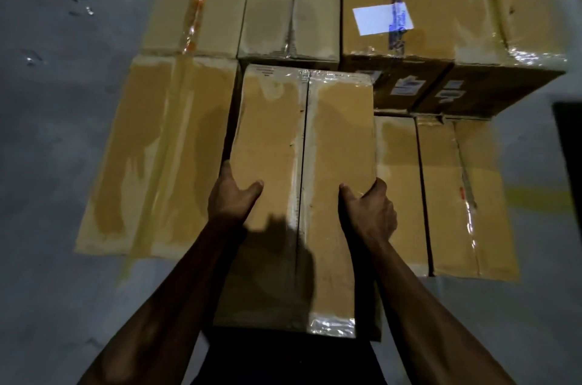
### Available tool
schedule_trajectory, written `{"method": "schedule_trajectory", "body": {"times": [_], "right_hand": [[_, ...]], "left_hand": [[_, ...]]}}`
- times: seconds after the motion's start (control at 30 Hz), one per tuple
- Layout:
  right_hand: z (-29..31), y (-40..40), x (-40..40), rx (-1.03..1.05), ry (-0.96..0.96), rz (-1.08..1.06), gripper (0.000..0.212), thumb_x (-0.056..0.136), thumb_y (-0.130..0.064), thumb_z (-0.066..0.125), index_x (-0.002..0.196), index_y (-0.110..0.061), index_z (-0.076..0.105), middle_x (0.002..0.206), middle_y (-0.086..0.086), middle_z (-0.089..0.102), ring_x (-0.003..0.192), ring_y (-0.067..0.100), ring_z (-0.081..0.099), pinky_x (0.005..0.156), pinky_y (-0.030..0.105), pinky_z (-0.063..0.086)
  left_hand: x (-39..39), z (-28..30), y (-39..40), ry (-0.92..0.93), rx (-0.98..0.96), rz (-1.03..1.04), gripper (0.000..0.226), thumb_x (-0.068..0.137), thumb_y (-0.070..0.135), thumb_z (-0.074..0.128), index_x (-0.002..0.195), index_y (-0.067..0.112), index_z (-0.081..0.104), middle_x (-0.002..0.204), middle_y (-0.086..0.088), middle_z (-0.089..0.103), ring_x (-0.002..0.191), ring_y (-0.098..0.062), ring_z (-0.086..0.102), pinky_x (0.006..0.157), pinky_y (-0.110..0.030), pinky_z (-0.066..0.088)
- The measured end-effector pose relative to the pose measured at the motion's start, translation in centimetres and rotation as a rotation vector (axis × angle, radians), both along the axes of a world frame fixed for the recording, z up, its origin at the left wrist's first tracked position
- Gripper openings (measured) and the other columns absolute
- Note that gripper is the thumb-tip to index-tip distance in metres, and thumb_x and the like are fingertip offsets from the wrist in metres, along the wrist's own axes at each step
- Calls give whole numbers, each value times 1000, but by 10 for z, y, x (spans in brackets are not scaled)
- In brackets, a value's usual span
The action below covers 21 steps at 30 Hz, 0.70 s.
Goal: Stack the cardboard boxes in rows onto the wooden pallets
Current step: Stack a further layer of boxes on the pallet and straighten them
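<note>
Head view: the pallets are hidden under the stacked boxes point(406, 22), whose far ends are cut off at the top edge; the printing on their labels is too blurred to read. A taped box point(302, 164) fills the middle of the frame. The left hand point(231, 195) grips its left edge and the right hand point(370, 211) its right edge, thumbs on top, fingers out of sight down the sides. Grey floor point(56, 132) lies at left.

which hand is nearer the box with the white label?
Right. The right hand grips the carried box on its right edge, the side toward the box with the white label; the left hand grips the opposite edge, farther away.
</note>
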State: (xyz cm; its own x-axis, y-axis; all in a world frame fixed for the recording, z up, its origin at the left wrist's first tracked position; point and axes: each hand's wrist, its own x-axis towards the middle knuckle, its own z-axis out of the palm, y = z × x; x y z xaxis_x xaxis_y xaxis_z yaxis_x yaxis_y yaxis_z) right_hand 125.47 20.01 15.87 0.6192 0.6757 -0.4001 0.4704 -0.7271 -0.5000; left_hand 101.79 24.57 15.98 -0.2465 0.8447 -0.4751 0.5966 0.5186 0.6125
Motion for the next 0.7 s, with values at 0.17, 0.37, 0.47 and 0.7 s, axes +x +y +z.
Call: {"method": "schedule_trajectory", "body": {"times": [0.17, 0.37, 0.47, 0.7], "right_hand": [[-28, 16, -9, -12, 4, -7, 73, 84, -59, 62, 139, -13, 44, 122, 16, 65, 112, 40, 61, 92, 45, 46], [-54, 44, -14, 19, 30, -14, 72, 84, -57, 63, 139, -14, 44, 120, 13, 66, 110, 39, 61, 94, 45, 46], [-65, 58, -15, 31, 42, -17, 74, 84, -56, 63, 141, -13, 43, 121, 13, 66, 113, 39, 60, 96, 46, 45], [-90, 80, -16, 38, 4, -16, 78, 80, -65, 58, 139, -15, 43, 117, 13, 67, 110, 39, 61, 97, 50, 47]], "left_hand": [[-12, -25, 15, -46, 5, 2, 102, 84, 47, 75, 160, 14, 16, 165, -9, 24, 150, -31, 25, 122, -46, 26], [-21, -54, 36, 62, 40, -84, 112, 83, 56, 71, 160, 8, 5, 169, -9, 0, 155, -25, -4, 125, -40, 6], [-21, -64, 49, 77, 34, -80, 119, 71, 65, 60, 160, 9, 6, 169, -7, 0, 155, -26, -4, 125, -41, 7], [-16, -81, 76, 216, 50, -111, 104, 89, 50, 69, 160, 9, 5, 169, -6, -3, 155, -25, -7, 123, -39, -4]]}}
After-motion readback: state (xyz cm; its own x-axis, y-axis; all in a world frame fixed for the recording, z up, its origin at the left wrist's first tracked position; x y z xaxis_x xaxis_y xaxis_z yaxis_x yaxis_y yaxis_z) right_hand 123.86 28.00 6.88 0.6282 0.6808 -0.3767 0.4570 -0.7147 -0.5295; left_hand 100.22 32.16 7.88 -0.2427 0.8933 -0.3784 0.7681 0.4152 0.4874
